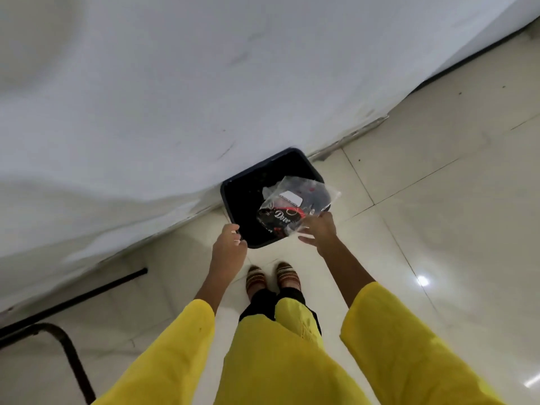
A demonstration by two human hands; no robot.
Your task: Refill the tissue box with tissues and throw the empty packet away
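A dark square waste bin [233, 200] stands on the floor against the white wall. Over its open top hangs the empty clear plastic tissue packet [295, 207], printed with "Dove" in black and red. My right hand [320, 232] pinches the packet's near edge, just beyond the bin's front right rim. My left hand [229, 244] rests at the bin's front left corner with its fingers curled on the rim. The tissue box is out of view.
The white wall [204, 83] fills the upper part of the view. Pale glossy floor tiles [438, 214] spread to the right. A black metal furniture frame [67, 355] stands at the lower left. My feet in patterned shoes [271, 277] are just behind the bin.
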